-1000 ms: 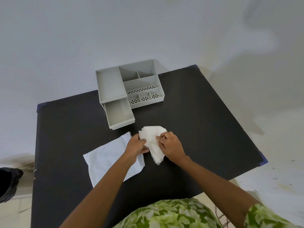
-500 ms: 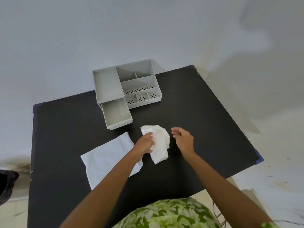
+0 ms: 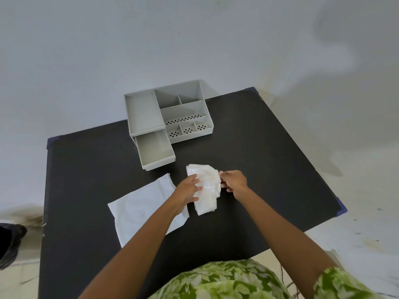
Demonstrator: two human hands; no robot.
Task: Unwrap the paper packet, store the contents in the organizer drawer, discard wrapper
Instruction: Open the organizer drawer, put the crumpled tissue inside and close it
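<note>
A crumpled white paper packet [image 3: 206, 188] lies on the black table [image 3: 259, 158], just in front of the grey organizer [image 3: 168, 111]. The organizer's drawer [image 3: 155, 151] is pulled out and looks bare inside. My left hand [image 3: 187, 188] presses flat on the packet's left side with fingers spread. My right hand [image 3: 234, 182] pinches the packet's right edge. What the packet contains is hidden.
A flat white sheet of paper [image 3: 144, 208] lies left of the packet, partly under my left forearm. A dark bag [image 3: 10, 242] sits on the floor beyond the table's left edge. A pale wall stands behind the organizer.
One second ago both hands gripped the packet. My right hand then let go and drew away to the right. It has now returned and pinches the packet's right edge.
</note>
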